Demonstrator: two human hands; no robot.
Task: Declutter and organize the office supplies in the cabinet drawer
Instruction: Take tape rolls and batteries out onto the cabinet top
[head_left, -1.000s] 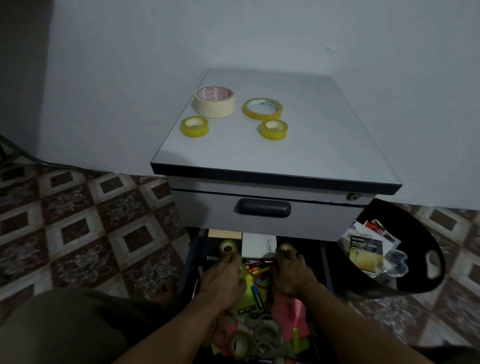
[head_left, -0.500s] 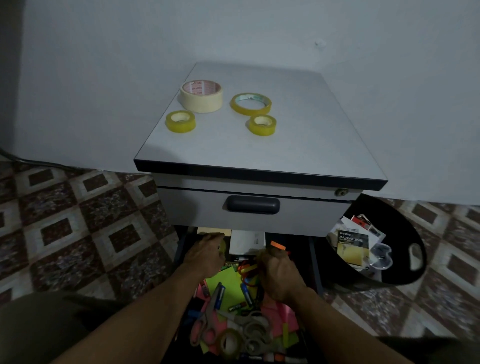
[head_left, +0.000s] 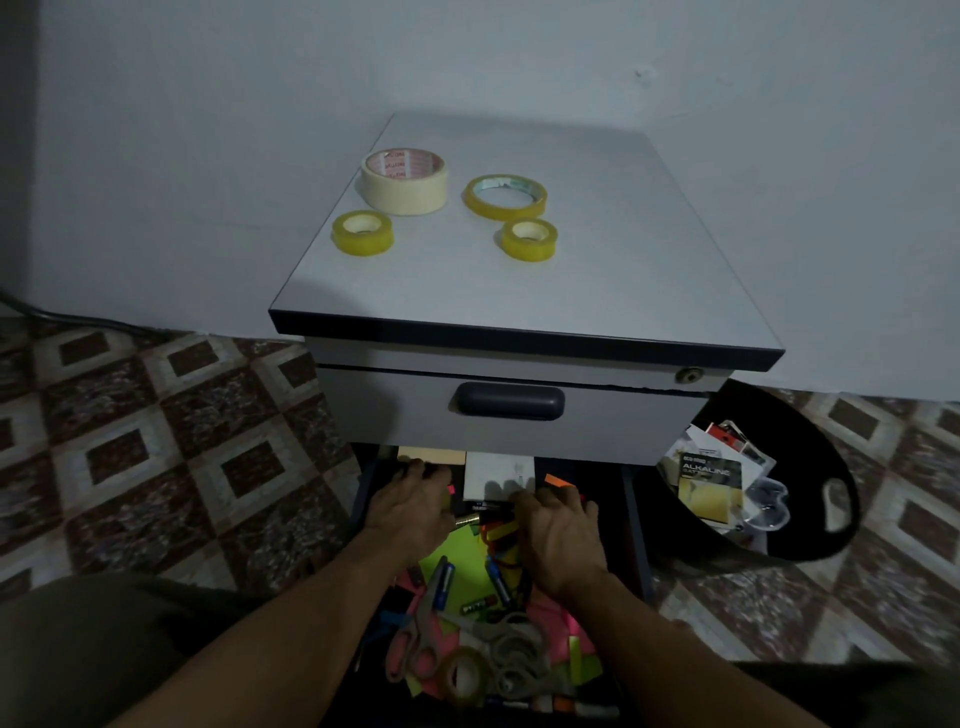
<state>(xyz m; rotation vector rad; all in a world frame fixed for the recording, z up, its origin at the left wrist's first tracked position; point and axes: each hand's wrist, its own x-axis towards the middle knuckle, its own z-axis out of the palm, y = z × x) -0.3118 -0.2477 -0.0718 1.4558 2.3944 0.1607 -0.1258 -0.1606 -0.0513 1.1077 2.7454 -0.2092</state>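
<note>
Gray cabinet top (head_left: 545, 280) holds a masking tape roll (head_left: 404, 182) and three yellow tape rolls (head_left: 362, 233) at its far left. Below it, the open drawer (head_left: 635, 519) is full of sticky notes (head_left: 457, 564), pink scissors (head_left: 428, 603) and batteries (head_left: 479, 604). Our left hand (head_left: 415, 506) and right hand (head_left: 561, 530) reach into its far end. Our fingers bend down, and we cannot tell what they hold.

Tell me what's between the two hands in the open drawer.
Head view, between left hand and right hand: a small brass-coloured cylinder, orange pieces, a lime-green sticky pad; a white box sits behind.
</note>
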